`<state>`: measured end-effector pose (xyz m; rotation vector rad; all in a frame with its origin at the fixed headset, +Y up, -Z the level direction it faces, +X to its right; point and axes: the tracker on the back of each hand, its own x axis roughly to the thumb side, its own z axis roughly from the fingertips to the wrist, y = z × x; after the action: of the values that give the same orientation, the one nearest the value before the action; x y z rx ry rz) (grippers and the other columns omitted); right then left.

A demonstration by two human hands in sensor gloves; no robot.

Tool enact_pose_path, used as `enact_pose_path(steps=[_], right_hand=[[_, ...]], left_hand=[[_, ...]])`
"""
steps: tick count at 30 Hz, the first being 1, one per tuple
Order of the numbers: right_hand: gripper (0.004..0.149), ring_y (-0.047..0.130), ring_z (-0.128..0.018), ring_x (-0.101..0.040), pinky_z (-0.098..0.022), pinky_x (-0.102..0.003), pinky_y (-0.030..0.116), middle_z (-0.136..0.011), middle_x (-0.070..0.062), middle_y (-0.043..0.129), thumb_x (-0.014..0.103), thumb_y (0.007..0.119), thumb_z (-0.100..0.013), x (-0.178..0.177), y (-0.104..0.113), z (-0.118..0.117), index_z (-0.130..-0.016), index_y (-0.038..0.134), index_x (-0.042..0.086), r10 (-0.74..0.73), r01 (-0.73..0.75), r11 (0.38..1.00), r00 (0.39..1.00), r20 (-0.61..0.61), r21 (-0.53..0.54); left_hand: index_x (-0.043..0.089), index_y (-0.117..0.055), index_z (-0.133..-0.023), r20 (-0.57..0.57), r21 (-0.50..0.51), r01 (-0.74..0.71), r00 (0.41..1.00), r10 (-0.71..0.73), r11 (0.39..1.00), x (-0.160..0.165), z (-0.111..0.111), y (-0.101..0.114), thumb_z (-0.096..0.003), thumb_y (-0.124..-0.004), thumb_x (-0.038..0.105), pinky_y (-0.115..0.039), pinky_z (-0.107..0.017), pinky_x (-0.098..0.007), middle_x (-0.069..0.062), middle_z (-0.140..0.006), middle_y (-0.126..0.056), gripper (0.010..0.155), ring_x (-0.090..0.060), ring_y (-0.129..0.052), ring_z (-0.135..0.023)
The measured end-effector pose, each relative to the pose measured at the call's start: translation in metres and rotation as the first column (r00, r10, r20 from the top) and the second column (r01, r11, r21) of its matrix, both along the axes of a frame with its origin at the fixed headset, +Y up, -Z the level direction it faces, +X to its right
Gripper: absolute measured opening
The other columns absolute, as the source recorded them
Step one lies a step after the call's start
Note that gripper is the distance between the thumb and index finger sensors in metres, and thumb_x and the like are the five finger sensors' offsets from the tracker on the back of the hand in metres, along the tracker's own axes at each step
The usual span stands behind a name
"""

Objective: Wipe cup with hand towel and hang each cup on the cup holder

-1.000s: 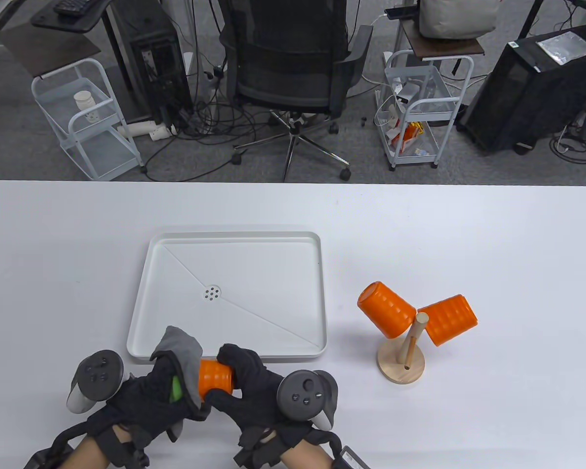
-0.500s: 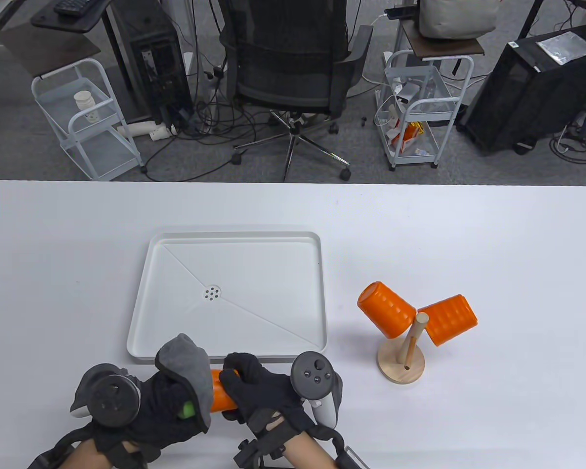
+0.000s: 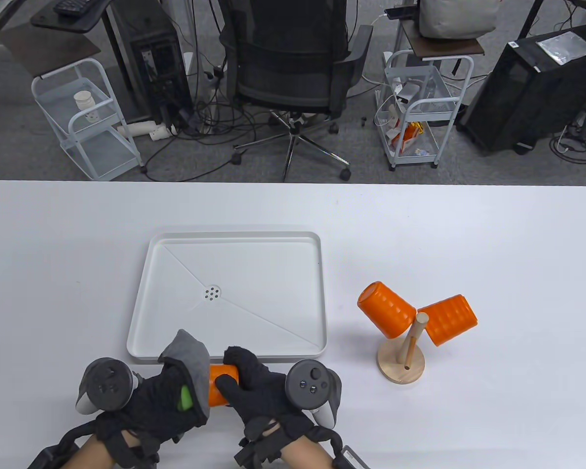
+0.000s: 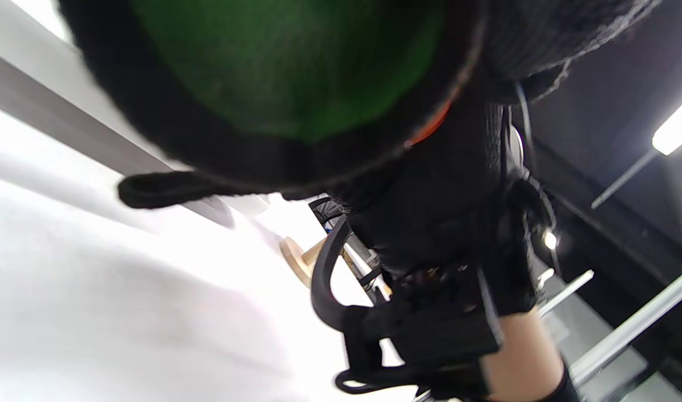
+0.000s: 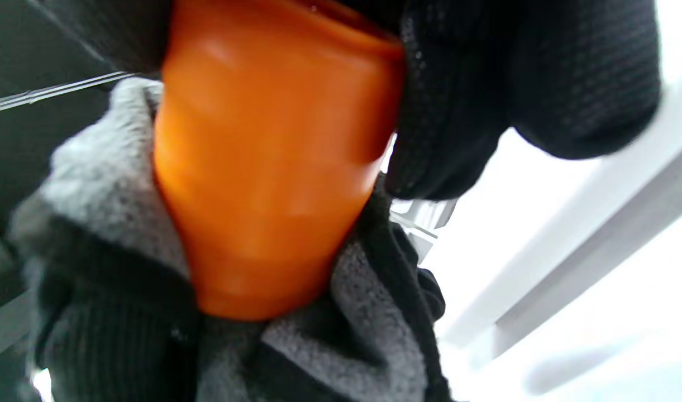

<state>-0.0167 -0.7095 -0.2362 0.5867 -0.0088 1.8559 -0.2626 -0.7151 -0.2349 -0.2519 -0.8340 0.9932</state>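
Table view gives me three orange cups in all: one cup (image 3: 222,386) lies on its side between my two hands near the table's (image 3: 53,273) front edge, just in front of the white tray (image 3: 234,293), and two hung cups, one (image 3: 386,309) on the left peg and one (image 3: 450,319) on the right peg of the single wooden cup holder (image 3: 402,364), which stands to the right of the tray. My left hand (image 3: 161,400) is curled round one grey hand towel (image 3: 190,361), which wraps one end of the held cup. My right hand (image 3: 259,391) grips the cup's other end, fingers over the top and thumb at the near side. Each hand carries one tracker on its back, so two in total. From the right wrist view I see the cup's orange wall pushed into the grey towel, with a black gloved finger (image 5: 519,84) against its rim. Left wrist view is mostly blocked by the glove, with the holder's wooden base just visible beyond it.
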Motion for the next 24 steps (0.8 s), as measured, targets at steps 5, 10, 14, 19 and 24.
enact_pose_path(steps=[5,10,14,19,24], right_hand=[[0.075,0.091,-0.070,-0.042,-0.057,-0.060,0.078,-0.098,-0.020,0.066,0.051,0.076,-0.046,-0.004,0.006,0.004,-0.102,0.042,0.015,0.031,-0.025,0.993,0.999,-0.042,0.118],[0.075,0.084,-0.078,-0.044,-0.063,-0.061,0.073,-0.102,-0.018,0.059,0.047,0.078,-0.045,-0.005,0.009,0.005,-0.102,0.039,0.017,0.063,-0.055,0.985,0.997,-0.049,0.163],[0.073,0.087,-0.075,-0.044,-0.059,-0.061,0.075,-0.101,-0.023,0.059,0.048,0.074,-0.046,-0.005,0.007,0.004,-0.102,0.040,0.015,0.054,-0.049,0.994,0.997,-0.054,0.099],[0.073,0.096,-0.061,-0.041,-0.049,-0.058,0.083,-0.093,-0.027,0.069,0.052,0.069,-0.048,-0.003,-0.001,-0.001,-0.101,0.044,0.008,-0.027,0.021,0.994,0.998,-0.056,-0.108],[0.073,0.102,-0.045,-0.037,-0.037,-0.054,0.089,-0.082,-0.030,0.078,0.054,0.065,-0.049,-0.002,-0.014,-0.005,-0.097,0.049,0.001,-0.085,0.060,0.946,0.994,-0.063,-0.319]], left_hand=[[0.049,-0.015,-0.101,-0.013,-0.149,-0.120,0.993,0.119,0.982,-0.003,-0.005,-0.009,-0.0485,-0.074,0.064,-0.075,-0.059,-0.057,-0.002,-0.115,-0.017,0.080,-0.031,-0.089,-0.072],[0.047,-0.015,-0.101,-0.007,-0.259,-0.195,0.980,0.200,0.946,-0.003,-0.008,-0.016,-0.0493,-0.073,0.064,-0.074,-0.058,-0.058,-0.004,-0.114,-0.016,0.080,-0.032,-0.088,-0.072],[0.047,-0.014,-0.100,0.015,-0.205,-0.153,0.987,0.159,0.967,-0.002,-0.006,-0.012,-0.0492,-0.075,0.061,-0.070,-0.060,-0.061,-0.004,-0.114,-0.013,0.081,-0.034,-0.085,-0.074],[0.049,-0.014,-0.099,0.021,-0.013,0.011,1.000,-0.011,1.000,-0.002,0.001,-0.001,-0.0490,-0.076,0.060,-0.067,-0.064,-0.061,-0.001,-0.114,-0.011,0.081,-0.035,-0.083,-0.077],[0.050,-0.014,-0.099,0.031,0.144,0.157,0.986,-0.163,0.977,0.001,0.008,0.007,-0.0490,-0.077,0.060,-0.066,-0.065,-0.062,0.000,-0.114,-0.010,0.081,-0.035,-0.082,-0.079]])
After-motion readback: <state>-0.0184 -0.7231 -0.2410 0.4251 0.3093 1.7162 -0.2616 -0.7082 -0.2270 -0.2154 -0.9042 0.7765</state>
